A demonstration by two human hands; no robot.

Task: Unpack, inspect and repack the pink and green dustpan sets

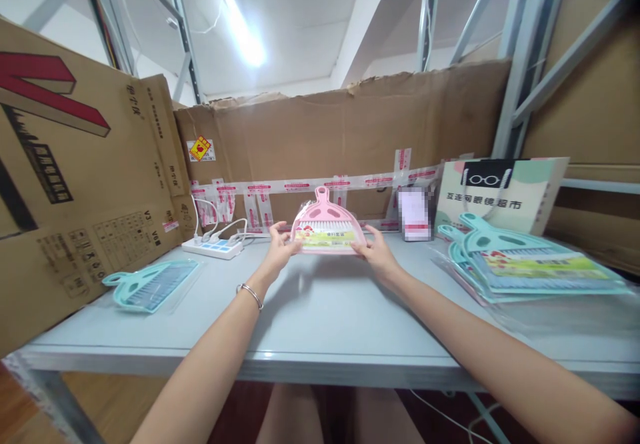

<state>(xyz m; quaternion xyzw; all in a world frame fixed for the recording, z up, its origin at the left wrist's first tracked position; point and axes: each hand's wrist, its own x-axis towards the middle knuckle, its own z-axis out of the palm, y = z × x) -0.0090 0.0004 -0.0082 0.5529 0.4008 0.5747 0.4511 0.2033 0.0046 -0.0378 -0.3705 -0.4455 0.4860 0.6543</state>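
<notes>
A pink mini dustpan-and-brush set (327, 225) in a clear bag is held up above the far middle of the grey table (320, 324). My left hand (281, 247) pinches its lower left corner, and a thin bracelet shows on that wrist. My right hand (374, 249) grips its lower right corner. Both arms are stretched forward over the table.
A teal dustpan set (150, 285) lies at the table's left. Several teal sets (520, 264) are stacked at the right, before a paper bag (500, 191). A white power strip (213, 247) with cables sits at the back left. Cardboard walls (80, 184) enclose the table.
</notes>
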